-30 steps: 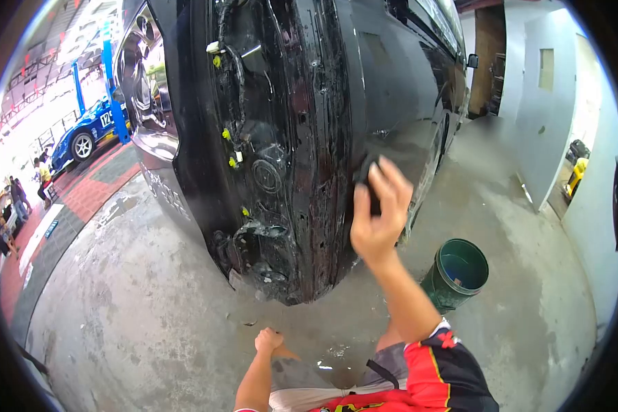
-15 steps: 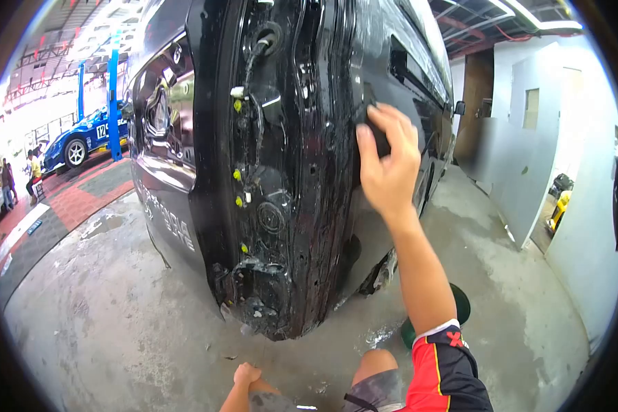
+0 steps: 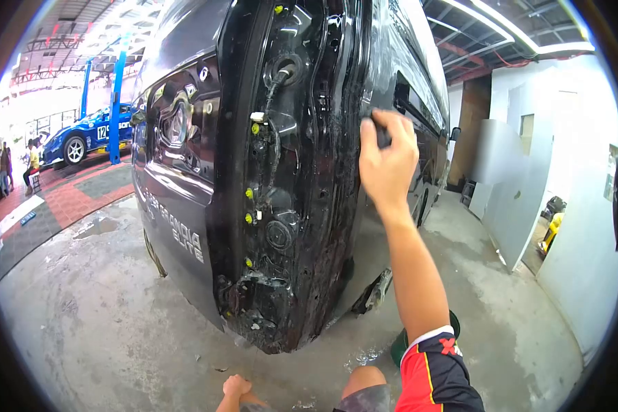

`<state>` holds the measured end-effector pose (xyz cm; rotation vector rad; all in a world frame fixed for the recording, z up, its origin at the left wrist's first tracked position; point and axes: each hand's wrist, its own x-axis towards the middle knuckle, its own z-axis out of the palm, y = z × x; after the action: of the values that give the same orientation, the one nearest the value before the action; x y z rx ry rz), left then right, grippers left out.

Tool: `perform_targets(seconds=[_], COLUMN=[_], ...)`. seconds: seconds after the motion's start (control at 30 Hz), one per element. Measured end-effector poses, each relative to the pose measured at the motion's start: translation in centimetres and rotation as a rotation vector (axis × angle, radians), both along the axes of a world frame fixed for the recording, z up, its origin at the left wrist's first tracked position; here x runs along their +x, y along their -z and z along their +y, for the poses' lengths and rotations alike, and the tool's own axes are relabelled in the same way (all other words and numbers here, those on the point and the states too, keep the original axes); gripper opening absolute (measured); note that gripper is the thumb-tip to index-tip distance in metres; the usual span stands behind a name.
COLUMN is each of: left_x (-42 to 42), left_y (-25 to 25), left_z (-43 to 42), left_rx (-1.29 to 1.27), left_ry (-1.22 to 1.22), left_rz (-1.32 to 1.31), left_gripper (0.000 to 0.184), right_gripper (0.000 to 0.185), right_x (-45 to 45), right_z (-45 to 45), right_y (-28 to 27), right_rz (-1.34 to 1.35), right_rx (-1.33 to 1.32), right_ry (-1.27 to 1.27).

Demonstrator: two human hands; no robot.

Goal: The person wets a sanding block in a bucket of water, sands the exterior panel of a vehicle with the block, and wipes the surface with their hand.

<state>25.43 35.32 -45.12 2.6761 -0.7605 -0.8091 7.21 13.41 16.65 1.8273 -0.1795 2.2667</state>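
Observation:
My right hand (image 3: 393,163) is raised against the rear side panel (image 3: 367,226) of a dark van (image 3: 178,206), beside its rear corner. Its thumb and fingers are curled round a small dark piece, too hidden to name. Low at the bottom, my left hand (image 3: 235,386) is closed near my knee, away from the van. The bare black channel (image 3: 278,178) at the corner shows yellow clips, a white connector (image 3: 257,117) and a wire coming from a round grommet (image 3: 287,69). Wet streaks mark the paint.
A dark green bucket (image 3: 399,343) stands behind my right forearm. Wet concrete floor (image 3: 103,302) surrounds the van. White panels (image 3: 522,185) line the right side. At far left are a blue race car (image 3: 86,141), a blue lift post (image 3: 119,96) and several people.
My view has shifted, so the van sits lower and further right in the picture. My right hand stays at the side panel, its fingers a little more curled. My left hand remains low.

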Motion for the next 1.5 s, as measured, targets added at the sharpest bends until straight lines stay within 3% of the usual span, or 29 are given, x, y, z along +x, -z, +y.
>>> perform_targets(seconds=[0.07,0.23,0.4,0.47,0.6,0.67,0.73,0.8,0.87,1.0,1.07,1.13,1.2,1.33,1.37,1.43,1.5], left_x=[0.2,0.6,1.3,1.3,1.5,1.7,1.7,1.2,0.7,-0.1,0.9,0.6,-0.3,-0.5,-0.4,0.1,-0.1], left_y=[0.0,0.3,1.8,2.5,2.1,3.0,3.4,3.0,3.1,-0.3,2.2,1.6,2.0,-0.4,0.0,1.4,1.7], left_z=[0.3,0.4,1.1,1.1,1.2,1.3,1.4,1.7,1.7,1.8,2.2,2.9,3.6,3.0,2.8,3.0,3.3], left_rx=[-0.019,-0.017,-0.084,-0.087,-0.083,-0.054,-0.03,-0.16,-0.145,-0.121,-0.078,-0.063,-0.091,-0.153,-0.139,-0.117,-0.153], left_ry=[-0.026,-0.011,-0.109,-0.104,-0.035,-0.005,0.031,-0.02,-0.032,0.032,0.045,-0.01,-0.032,-0.019,-0.021,-0.022,-0.029], left_rz=[0.009,0.0,0.046,0.044,0.059,0.046,0.033,0.018,0.003,-0.051,-0.072,-0.109,-0.126,-0.13,-0.118,-0.182,-0.206], left_gripper=[0.055,0.055,0.055,0.054,0.052,0.05,0.049,0.046,0.043,0.039,0.036,0.033,0.032,0.032,0.032,0.033,0.033], right_gripper=[0.021,0.02,0.021,0.018,0.018,0.018,0.022,0.03,0.034,0.035,0.035,0.035,0.035,0.033,0.034,0.035,0.036], right_x=[0.4,0.4,-1.0,-1.1,-0.4,-0.4,-1.3,-1.6,-1.5,-1.7,-1.5,-1.3,-1.4,-1.3,-1.4,-1.2,-1.5], right_z=[0.5,0.5,-0.3,-0.7,-1.7,-1.3,0.4,2.2,1.8,1.1,1.0,1.3,1.4,-0.9,-0.9,-0.3,0.5], right_y=[-2.2,-2.5,5.4,6.3,-2.0,0.7,9.0,19.4,23.7,14.9,17.7,23.6,25.2,13.0,12.7,15.9,26.0], right_rz=[-0.008,-0.025,-0.016,-0.023,0.023,0.002,0.007,0.027,0.028,0.01,-0.006,-0.053,-0.052,-0.06,-0.058,-0.072,-0.052], right_rx=[0.146,0.133,0.027,0.01,-0.057,-0.05,-0.075,0.061,0.097,0.055,0.114,0.169,0.153,-0.032,-0.015,0.057,0.122], right_ry=[-0.054,0.013,0.015,0.012,-0.086,-0.072,0.042,-0.013,-0.064,-0.052,-0.078,-0.099,-0.105,-0.034,-0.048,-0.094,-0.055])
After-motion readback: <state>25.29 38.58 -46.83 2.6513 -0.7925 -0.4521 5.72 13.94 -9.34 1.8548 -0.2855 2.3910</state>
